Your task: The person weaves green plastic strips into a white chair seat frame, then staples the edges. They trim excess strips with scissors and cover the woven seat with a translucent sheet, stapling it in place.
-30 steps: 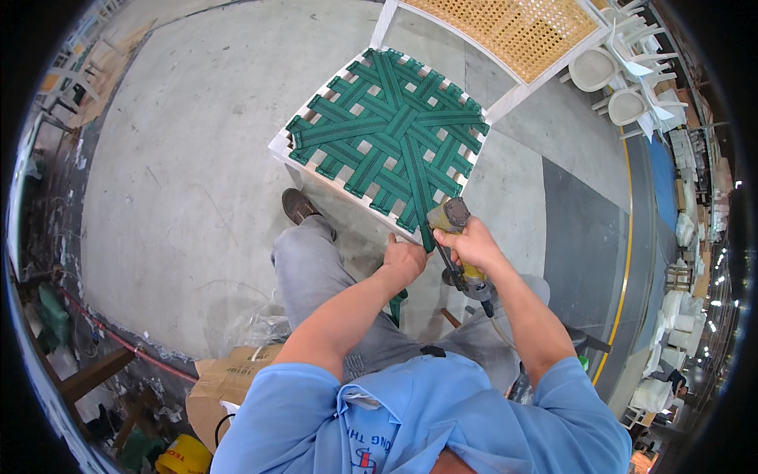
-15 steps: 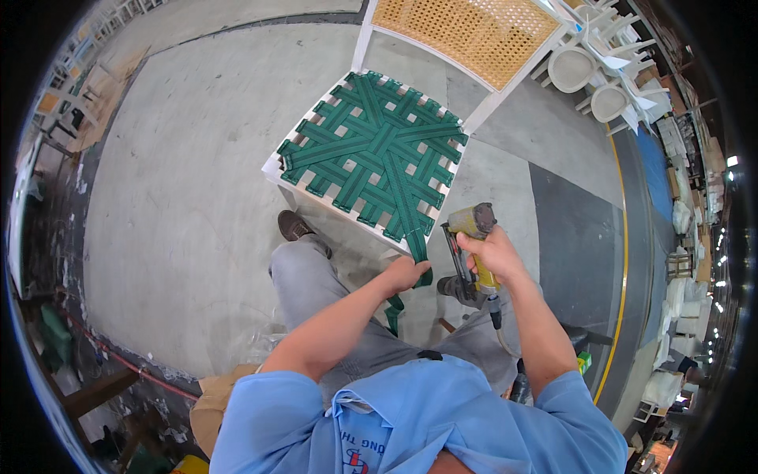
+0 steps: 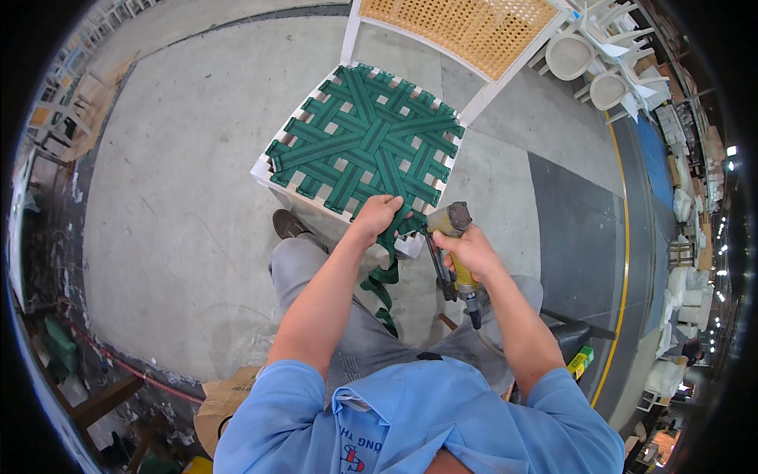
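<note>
A white chair (image 3: 263, 171) with a woven cane back (image 3: 466, 30) stands before me, its seat crossed by green webbing (image 3: 371, 138). At the seat's near right corner, my left hand (image 3: 380, 216) is closed on the diagonal webbing strap, whose loose tail (image 3: 381, 288) dangles below in folds. My right hand (image 3: 471, 251) grips a yellow and black pneumatic staple gun (image 3: 452, 220) by its handle. The gun's nose is close to the strap at that corner; whether it touches cannot be made out. An air hose leads from the handle's base toward my lap.
Stacked white chairs (image 3: 604, 59) stand at the far right, beside a yellow floor line (image 3: 624, 261). More chairs (image 3: 59, 110) line the left. A cardboard box (image 3: 225, 403) sits at my lower left, and a small green box (image 3: 581, 362) lies by my right side.
My left hand has moved up and left onto the seat corner with the strap. The staple gun has come left and closer to the corner. The chair sits slightly further left in view.
</note>
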Demonstrator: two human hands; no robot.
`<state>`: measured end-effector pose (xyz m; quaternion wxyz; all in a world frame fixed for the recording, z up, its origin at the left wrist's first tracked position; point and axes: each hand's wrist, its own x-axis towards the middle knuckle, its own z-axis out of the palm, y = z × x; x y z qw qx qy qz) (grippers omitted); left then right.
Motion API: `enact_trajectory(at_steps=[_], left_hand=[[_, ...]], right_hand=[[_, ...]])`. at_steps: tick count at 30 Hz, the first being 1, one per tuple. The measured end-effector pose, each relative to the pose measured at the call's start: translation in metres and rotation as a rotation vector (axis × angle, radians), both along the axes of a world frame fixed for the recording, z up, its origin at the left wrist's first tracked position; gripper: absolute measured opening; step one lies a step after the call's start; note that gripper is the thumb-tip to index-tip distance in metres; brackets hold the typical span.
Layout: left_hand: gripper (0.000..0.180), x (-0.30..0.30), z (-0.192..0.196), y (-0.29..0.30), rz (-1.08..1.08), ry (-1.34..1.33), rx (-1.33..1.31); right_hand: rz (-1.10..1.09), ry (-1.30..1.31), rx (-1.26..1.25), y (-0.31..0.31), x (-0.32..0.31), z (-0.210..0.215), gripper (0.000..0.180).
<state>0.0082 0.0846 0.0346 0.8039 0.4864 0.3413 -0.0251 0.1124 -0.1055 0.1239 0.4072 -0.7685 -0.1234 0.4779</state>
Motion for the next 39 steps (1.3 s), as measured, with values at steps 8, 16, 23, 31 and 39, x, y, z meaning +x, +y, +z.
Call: enact_trajectory(at_steps=[8,16,23,31,39], left_hand=[[0.031,0.002,-0.008,0.001,-0.002,0.026,0.005],[0.032,0.003,-0.011,0.003,-0.004,0.017,-0.027],[0.033,0.003,-0.009,0.003,0.023,0.011,-0.075],[0.034,-0.002,-0.007,0.01,0.0,-0.027,-0.105],[0.038,-0.019,0.006,-0.024,-0.358,-0.072,0.686]], right_hand=[[0.014,-0.047,-0.043,0.018,-0.011,-0.01,0.037],[0.072,-0.095,-0.106,0.024,-0.017,-0.015,0.038],[0.111,-0.122,-0.168,0.024,-0.02,-0.019,0.037],[0.007,-0.023,0.026,0.005,-0.019,0.015,0.034],[-0.457,-0.412,0.007,-0.215,0.02,0.134,0.035]])
